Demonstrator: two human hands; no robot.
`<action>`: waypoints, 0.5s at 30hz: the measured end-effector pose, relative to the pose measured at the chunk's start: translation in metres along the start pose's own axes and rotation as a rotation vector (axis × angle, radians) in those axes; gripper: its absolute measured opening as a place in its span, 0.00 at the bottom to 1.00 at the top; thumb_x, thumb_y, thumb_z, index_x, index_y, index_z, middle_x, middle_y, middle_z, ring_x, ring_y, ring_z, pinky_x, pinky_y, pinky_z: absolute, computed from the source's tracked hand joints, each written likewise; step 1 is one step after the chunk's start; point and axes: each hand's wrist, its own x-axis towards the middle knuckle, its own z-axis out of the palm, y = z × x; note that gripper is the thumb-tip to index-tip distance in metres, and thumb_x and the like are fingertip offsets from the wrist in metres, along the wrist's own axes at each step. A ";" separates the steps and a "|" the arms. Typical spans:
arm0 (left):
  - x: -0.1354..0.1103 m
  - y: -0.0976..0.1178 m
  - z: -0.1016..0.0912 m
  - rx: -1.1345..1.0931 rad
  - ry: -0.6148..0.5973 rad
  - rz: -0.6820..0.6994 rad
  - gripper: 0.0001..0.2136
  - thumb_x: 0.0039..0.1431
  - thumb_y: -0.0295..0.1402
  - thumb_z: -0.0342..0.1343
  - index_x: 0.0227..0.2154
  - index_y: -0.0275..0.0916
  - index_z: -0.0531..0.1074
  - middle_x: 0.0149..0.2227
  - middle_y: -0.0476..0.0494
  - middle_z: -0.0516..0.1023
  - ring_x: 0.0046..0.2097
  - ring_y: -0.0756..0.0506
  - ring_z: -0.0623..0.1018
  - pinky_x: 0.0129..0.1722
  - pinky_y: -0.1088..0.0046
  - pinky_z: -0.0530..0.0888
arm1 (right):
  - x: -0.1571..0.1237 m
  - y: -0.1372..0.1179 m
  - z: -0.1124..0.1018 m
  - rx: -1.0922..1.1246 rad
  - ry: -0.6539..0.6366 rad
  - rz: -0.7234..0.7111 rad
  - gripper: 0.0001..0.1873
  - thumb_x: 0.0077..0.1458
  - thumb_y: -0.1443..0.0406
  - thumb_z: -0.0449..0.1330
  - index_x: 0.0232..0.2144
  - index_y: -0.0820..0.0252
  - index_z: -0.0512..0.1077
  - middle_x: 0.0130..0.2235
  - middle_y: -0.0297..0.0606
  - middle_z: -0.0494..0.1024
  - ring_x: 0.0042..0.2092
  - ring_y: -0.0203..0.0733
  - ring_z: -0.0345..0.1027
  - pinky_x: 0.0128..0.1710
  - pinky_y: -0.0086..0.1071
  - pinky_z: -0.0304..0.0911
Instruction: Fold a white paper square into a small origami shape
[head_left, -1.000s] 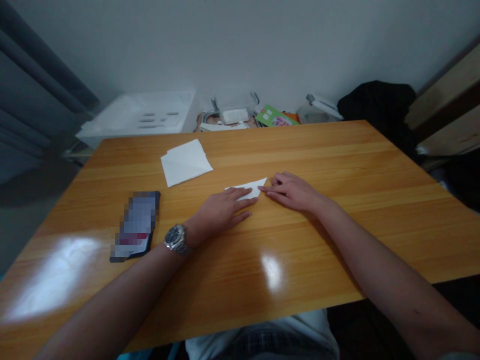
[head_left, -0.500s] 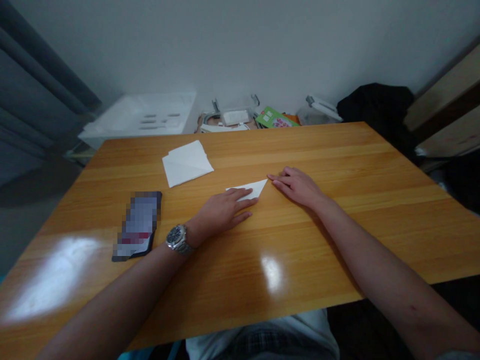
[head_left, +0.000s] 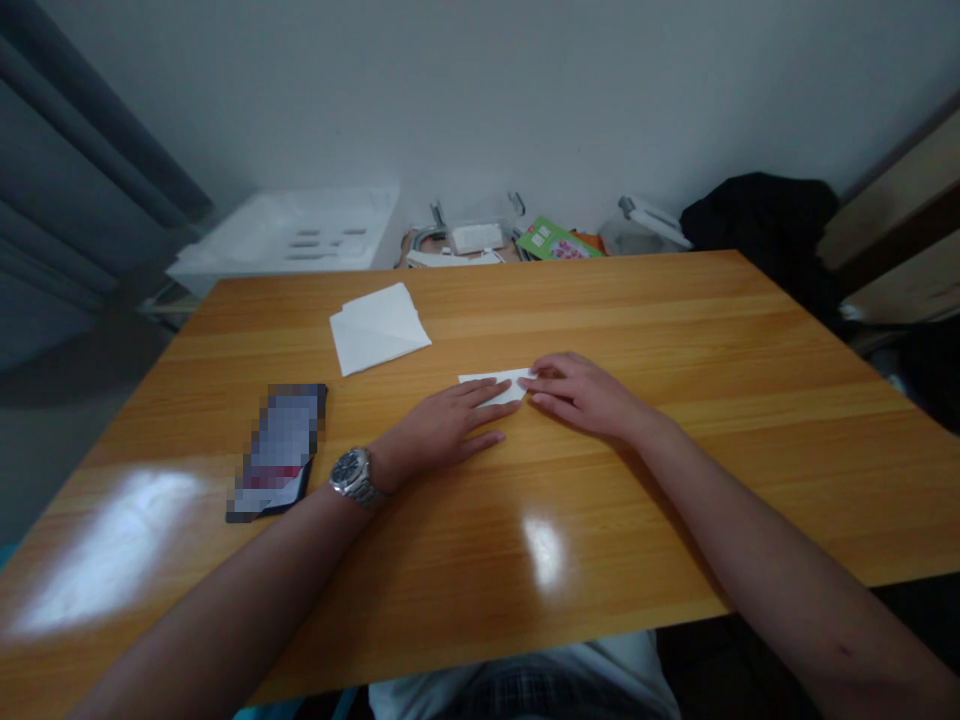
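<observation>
A small folded white paper lies on the wooden table near its middle. My left hand, with a metal watch on the wrist, lies flat with its fingers stretched over the paper's left part. My right hand rests on the paper's right end, fingers extended and pressing down on it. Much of the paper is hidden under both hands.
A stack of white paper sheets lies further back on the left. A phone sits at the left. Behind the table are a white plastic bin, a green packet, clear boxes and a black bag.
My right hand slid away to the right along the paper's tip, then came back left over the paper's right end. The paper now looks shorter. My left hand stayed put.
</observation>
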 end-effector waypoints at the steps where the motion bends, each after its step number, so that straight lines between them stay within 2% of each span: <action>1: 0.000 -0.001 0.000 -0.005 0.000 0.003 0.25 0.73 0.46 0.46 0.69 0.50 0.60 0.72 0.45 0.56 0.72 0.41 0.60 0.70 0.58 0.60 | 0.000 -0.001 0.002 0.013 -0.010 0.000 0.19 0.70 0.58 0.53 0.56 0.51 0.77 0.56 0.48 0.76 0.57 0.52 0.69 0.57 0.50 0.66; 6: -0.001 -0.003 0.000 -0.012 0.011 -0.013 0.24 0.73 0.46 0.46 0.68 0.51 0.61 0.72 0.43 0.57 0.70 0.41 0.62 0.68 0.59 0.63 | -0.003 -0.002 0.007 0.070 -0.050 0.086 0.19 0.70 0.59 0.52 0.55 0.52 0.78 0.64 0.45 0.71 0.63 0.51 0.67 0.62 0.49 0.65; 10: -0.001 -0.006 0.001 -0.023 0.013 0.009 0.24 0.73 0.47 0.46 0.67 0.50 0.63 0.71 0.43 0.60 0.70 0.41 0.63 0.69 0.57 0.62 | -0.003 -0.004 0.007 0.066 -0.071 0.112 0.19 0.70 0.60 0.52 0.55 0.56 0.78 0.64 0.48 0.72 0.62 0.50 0.69 0.62 0.48 0.66; 15: -0.001 -0.006 0.001 0.003 0.050 0.034 0.21 0.73 0.45 0.47 0.64 0.49 0.67 0.70 0.42 0.62 0.69 0.40 0.64 0.71 0.51 0.57 | 0.000 -0.005 0.007 0.008 -0.049 0.088 0.18 0.69 0.61 0.54 0.54 0.54 0.78 0.62 0.46 0.74 0.61 0.50 0.70 0.60 0.47 0.68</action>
